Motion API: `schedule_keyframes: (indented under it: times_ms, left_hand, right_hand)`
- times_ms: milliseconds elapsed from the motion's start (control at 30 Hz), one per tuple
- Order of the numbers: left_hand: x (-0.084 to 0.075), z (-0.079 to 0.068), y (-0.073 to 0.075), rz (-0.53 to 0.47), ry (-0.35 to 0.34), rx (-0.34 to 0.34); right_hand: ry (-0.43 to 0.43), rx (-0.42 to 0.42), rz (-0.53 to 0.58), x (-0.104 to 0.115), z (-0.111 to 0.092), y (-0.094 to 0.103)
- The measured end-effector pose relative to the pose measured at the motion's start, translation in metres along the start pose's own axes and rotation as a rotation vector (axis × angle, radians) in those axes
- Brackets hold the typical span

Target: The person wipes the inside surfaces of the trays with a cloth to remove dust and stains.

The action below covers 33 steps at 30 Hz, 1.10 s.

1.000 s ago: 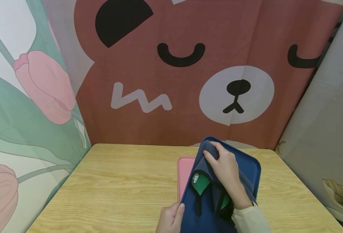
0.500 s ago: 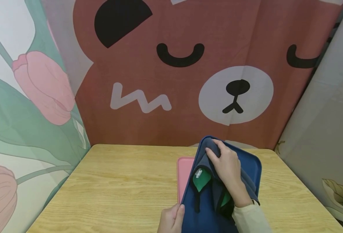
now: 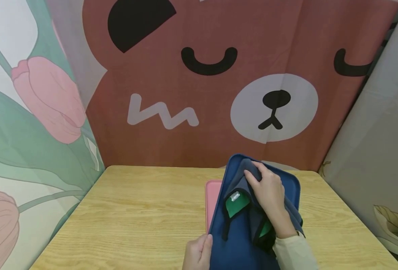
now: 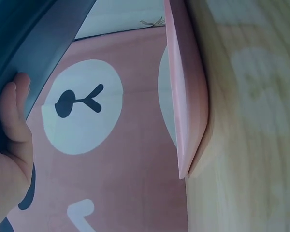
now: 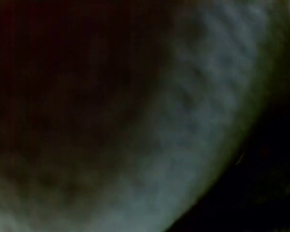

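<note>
Cloth (image 3: pixel 238 182) in right fingers (image 3: pixel 264 169), head view; blue tray (image 3: pixel 232 247) in left fingers (image 4: pixel 12 113), underside only in left wrist view.

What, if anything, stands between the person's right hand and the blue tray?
A grey-blue cloth does: the right hand grips it over the blue tray, and its folds show between the two.

Right arm: pale cream sleeve (image 3: pixel 295 252), plain, lightly creased, cuff ending at the wrist. Right hand (image 3: pixel 269 191) and left hand (image 3: pixel 197 252) both bare. Right wrist view: too dark and blurred for clothing detail.
</note>
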<state>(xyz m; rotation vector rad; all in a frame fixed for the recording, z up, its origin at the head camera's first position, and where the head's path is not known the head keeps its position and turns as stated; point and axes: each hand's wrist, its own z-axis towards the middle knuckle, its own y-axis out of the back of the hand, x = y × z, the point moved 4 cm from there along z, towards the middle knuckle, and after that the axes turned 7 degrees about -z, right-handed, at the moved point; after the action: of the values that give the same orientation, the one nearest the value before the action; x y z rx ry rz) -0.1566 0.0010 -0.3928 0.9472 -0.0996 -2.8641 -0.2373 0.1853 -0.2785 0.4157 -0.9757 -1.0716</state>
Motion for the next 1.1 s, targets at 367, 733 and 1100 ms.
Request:
schedule_keyframes:
  times_ms: [367, 733, 1100]
  left_hand:
    - [-0.003, 0.003, 0.004, -0.006, -0.023, -0.049]
    - [-0.005, 0.004, 0.008, 0.003, -0.013, -0.091]
    - [-0.029, 0.020, 0.017, 0.003, -0.037, -0.119]
  right_hand:
    - [-0.018, -0.024, 0.002, -0.011, 0.002, 0.002]
    - [-0.033, -0.063, -0.014, -0.020, 0.006, 0.002]
    - [-0.100, -0.025, -0.050, -0.038, 0.010, 0.003]
